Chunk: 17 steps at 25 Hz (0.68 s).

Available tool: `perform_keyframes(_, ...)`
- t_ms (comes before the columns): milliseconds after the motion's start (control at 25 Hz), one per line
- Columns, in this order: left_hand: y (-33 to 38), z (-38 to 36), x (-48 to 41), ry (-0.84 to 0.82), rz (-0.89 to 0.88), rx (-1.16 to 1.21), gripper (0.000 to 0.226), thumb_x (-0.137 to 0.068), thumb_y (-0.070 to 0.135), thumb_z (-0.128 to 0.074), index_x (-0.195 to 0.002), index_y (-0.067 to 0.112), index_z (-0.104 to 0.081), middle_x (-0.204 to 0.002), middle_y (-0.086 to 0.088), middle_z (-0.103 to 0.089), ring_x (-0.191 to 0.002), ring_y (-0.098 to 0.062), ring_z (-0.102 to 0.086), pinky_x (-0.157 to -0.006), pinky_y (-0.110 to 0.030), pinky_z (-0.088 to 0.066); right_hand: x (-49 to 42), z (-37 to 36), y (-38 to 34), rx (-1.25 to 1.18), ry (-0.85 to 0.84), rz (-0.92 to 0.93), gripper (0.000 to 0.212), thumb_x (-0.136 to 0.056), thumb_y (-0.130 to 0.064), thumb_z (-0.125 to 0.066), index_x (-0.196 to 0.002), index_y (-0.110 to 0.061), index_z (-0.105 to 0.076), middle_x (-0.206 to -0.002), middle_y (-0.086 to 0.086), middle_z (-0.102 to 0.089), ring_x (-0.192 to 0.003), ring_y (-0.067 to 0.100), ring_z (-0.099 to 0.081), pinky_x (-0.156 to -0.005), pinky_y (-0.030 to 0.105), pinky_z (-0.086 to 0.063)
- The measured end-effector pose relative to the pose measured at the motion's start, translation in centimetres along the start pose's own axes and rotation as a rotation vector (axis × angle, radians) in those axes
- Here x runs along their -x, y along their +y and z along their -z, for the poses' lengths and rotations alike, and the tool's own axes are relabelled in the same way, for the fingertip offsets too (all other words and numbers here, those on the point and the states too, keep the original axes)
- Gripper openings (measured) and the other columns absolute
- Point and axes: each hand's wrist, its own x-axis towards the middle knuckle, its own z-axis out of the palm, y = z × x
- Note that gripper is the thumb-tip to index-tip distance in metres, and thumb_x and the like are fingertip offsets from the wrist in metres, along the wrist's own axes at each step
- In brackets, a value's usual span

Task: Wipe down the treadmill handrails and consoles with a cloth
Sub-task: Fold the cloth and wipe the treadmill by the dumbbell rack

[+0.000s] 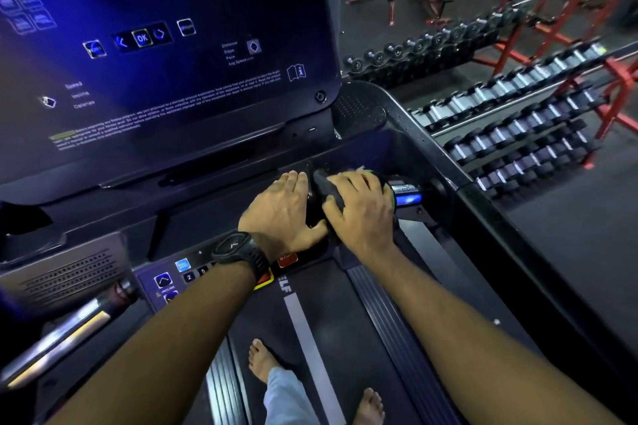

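I stand on a treadmill facing its large dark console screen (165,55). My right hand (362,210) grips a dark cloth (328,188) wrapped over the right inner handgrip (407,193), whose blue-lit metal end shows beyond my fingers. My left hand (283,214), with a black watch on the wrist, rests curled on the black handle mount right beside it, thumb touching the cloth's lower edge. The cloth is mostly hidden under my right hand.
A lower button panel (183,276) with a red stop button (288,259) lies under my left wrist. The left handgrip (58,331) is at lower left, the black right side rail (483,203) runs diagonally. Dumbbell racks (511,121) stand beyond it. My bare feet are on the belt (310,355).
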Motion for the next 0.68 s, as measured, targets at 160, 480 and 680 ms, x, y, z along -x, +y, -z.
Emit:
perform_keyframes(160, 0.0, -0.1, -0.1, 0.023, -0.019, -0.020, 0.091, -0.087, 0.058, -0.050, -0.152, 0.001, -0.022, -0.159, -0.018, -0.029, -0.148, -0.027, -0.027, -0.119, -0.034, -0.022, -5.4, 0.9, 0.4, -0.060, -0.342, -0.170, 0.036, -0.088, -0.049, -0.046, -0.098, -0.026, -0.072, -0.099, -0.002, -0.071, -0.098, 0.028, -0.063, -0.077, 0.039, -0.043)
perform_keyframes(480, -0.3, -0.4, -0.1, 0.031, -0.023, -0.034, 0.092, -0.087, 0.059, -0.050, -0.152, 0.000, -0.024, -0.158, -0.018, -0.031, -0.147, -0.027, -0.028, -0.119, -0.034, -0.022, -3.1, 0.6, 1.4, -0.093, -0.177, -0.136, 0.034, -0.089, -0.045, -0.048, -0.107, -0.027, -0.071, -0.106, -0.005, -0.070, -0.104, 0.026, -0.061, -0.084, 0.042, -0.044)
perform_keyframes(680, -0.1, -0.3, -0.1, 0.033, -0.020, -0.051, 0.093, -0.088, 0.061, -0.048, -0.153, 0.001, -0.021, -0.159, -0.018, -0.028, -0.148, -0.026, -0.026, -0.120, -0.032, -0.020, -3.9, 0.7, 3.1, -0.059, -0.203, -0.095, 0.034, -0.089, -0.046, -0.047, -0.102, -0.026, -0.071, -0.104, -0.002, -0.070, -0.101, 0.028, -0.062, -0.080, 0.041, -0.042)
